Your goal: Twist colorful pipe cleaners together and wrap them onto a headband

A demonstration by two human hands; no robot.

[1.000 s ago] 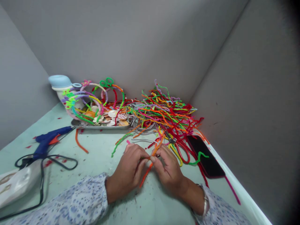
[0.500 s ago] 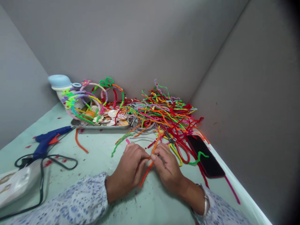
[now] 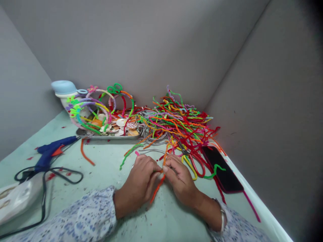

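Note:
An orange pipe cleaner (image 3: 157, 190) runs between my two hands, its lower end pointing toward me and its upper part rising past my fingers. My left hand (image 3: 141, 179) pinches it from the left with thumb and forefinger. From the right, my right hand (image 3: 180, 179) grips it between thumb and fingertips, very close to the left fingertips. The spot where the fingers meet is partly hidden. Just beyond my right hand lie scissors with red handles (image 3: 197, 165) and a yellow loop (image 3: 189, 167).
A heap of coloured pipe cleaners (image 3: 179, 121) lies at the back. Left of it, a metal tray (image 3: 108, 136) holds shells and decorated headbands (image 3: 92, 104), beside a bottle (image 3: 64, 89). A blue glue gun (image 3: 46, 156) with its cord sits left; a phone (image 3: 224, 173) lies right.
The upper part of the orange pipe cleaner has shifted slightly and looks more bent. Both hands stay in nearly the same place, still pinching it.

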